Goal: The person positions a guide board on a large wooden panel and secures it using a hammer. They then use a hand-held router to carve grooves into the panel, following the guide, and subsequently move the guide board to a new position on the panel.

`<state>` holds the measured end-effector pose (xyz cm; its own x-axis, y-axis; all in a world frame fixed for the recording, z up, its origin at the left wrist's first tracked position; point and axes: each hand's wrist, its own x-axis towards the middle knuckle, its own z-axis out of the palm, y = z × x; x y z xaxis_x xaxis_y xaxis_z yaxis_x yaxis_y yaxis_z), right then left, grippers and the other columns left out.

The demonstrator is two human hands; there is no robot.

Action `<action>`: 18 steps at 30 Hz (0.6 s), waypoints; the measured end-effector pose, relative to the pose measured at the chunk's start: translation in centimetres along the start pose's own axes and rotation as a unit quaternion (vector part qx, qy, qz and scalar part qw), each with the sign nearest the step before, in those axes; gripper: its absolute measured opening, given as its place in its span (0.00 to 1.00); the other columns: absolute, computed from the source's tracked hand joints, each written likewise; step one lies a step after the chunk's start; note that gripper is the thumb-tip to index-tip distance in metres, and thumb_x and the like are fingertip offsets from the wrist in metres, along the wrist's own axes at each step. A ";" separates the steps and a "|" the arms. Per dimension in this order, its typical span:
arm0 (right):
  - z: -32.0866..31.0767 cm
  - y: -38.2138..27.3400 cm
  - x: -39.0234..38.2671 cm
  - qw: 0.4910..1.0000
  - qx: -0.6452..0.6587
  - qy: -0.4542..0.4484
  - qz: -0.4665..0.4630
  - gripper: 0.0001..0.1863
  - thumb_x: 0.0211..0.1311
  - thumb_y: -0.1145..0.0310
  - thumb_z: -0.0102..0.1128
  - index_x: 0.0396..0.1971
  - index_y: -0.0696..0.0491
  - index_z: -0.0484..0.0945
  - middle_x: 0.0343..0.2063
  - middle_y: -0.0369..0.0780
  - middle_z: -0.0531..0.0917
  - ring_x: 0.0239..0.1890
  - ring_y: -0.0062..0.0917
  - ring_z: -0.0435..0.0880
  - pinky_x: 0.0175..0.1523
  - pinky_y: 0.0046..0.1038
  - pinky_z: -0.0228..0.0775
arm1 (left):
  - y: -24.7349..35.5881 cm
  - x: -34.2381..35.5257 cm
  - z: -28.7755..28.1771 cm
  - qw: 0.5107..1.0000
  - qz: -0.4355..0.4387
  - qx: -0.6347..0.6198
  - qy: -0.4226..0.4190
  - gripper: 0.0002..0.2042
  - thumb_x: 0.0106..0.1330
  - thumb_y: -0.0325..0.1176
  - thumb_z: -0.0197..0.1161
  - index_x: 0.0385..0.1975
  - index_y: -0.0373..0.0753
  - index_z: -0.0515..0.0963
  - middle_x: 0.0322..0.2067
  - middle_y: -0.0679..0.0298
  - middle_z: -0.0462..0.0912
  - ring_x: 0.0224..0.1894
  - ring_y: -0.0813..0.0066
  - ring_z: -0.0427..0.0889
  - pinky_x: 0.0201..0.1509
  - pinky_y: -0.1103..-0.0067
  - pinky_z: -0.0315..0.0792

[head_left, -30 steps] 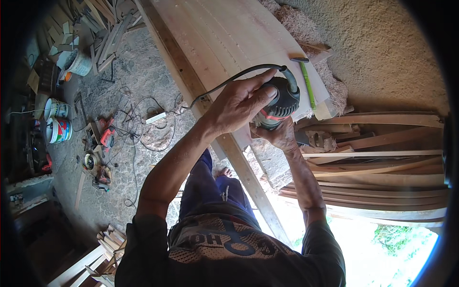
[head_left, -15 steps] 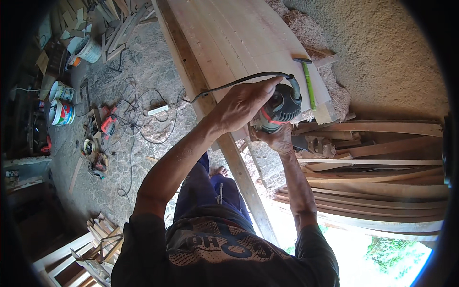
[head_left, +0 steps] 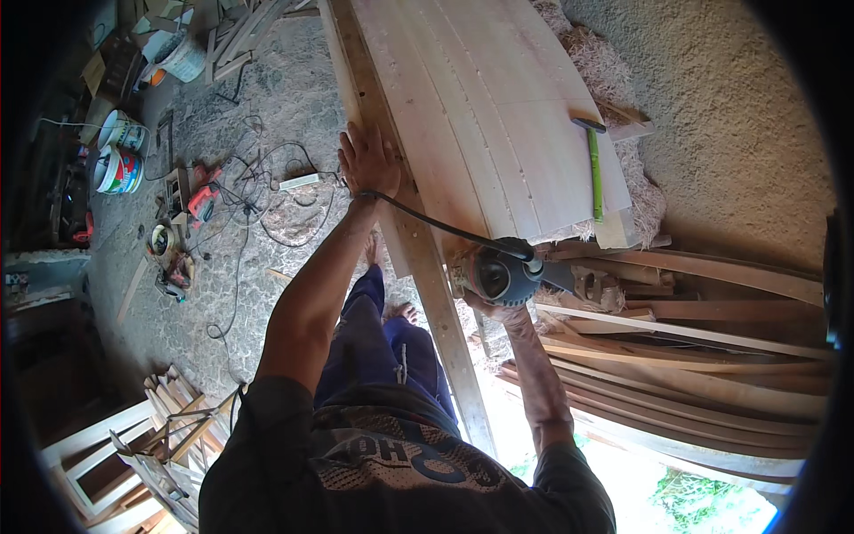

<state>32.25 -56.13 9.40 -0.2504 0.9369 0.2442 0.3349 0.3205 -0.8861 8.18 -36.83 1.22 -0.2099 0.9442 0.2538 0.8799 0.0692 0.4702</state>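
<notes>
My left hand (head_left: 365,160) is open, fingers spread beside the long wooden batten (head_left: 362,67) at the near edge of a pale board (head_left: 485,107); a black cord (head_left: 427,220) runs across its wrist. Below, my right hand (head_left: 503,310) is closed on a black-and-red corded power tool (head_left: 503,271), probably a router, at the board's lower end; its base is mostly hidden. A hammer with a green handle (head_left: 596,178) lies on the board's right part, and grooved lines run along the board.
Stacked timber strips (head_left: 703,356) fill the right below a rough wall (head_left: 729,133). On the cracked floor at left are red power tools (head_left: 203,200), a white power strip (head_left: 299,182), tangled cords, buckets (head_left: 118,171) and scrap wood (head_left: 124,454). My feet show below the board.
My left hand has left the power tool and moved up and left to the batten, fingers spreading. The tool in my right hand has moved lower and turned.
</notes>
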 end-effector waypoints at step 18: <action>2.0 7.6 -2.6 0.863 0.481 0.046 0.147 0.29 0.68 0.66 0.59 0.66 0.59 0.63 0.57 0.50 0.78 0.56 0.33 0.83 0.65 0.40 0.77 | 1.7 -0.2 -0.8 0.997 -0.035 -0.023 -0.066 0.27 0.77 0.39 0.42 0.74 0.41 0.53 0.73 0.42 0.52 0.72 0.32 0.54 0.77 0.54 0.52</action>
<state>33.66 -56.42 1.25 -0.1949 0.9792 -0.0567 -0.5492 -0.1569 -0.8208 9.36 -37.17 2.68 -0.2094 0.9720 0.1062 0.8441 0.1249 0.5214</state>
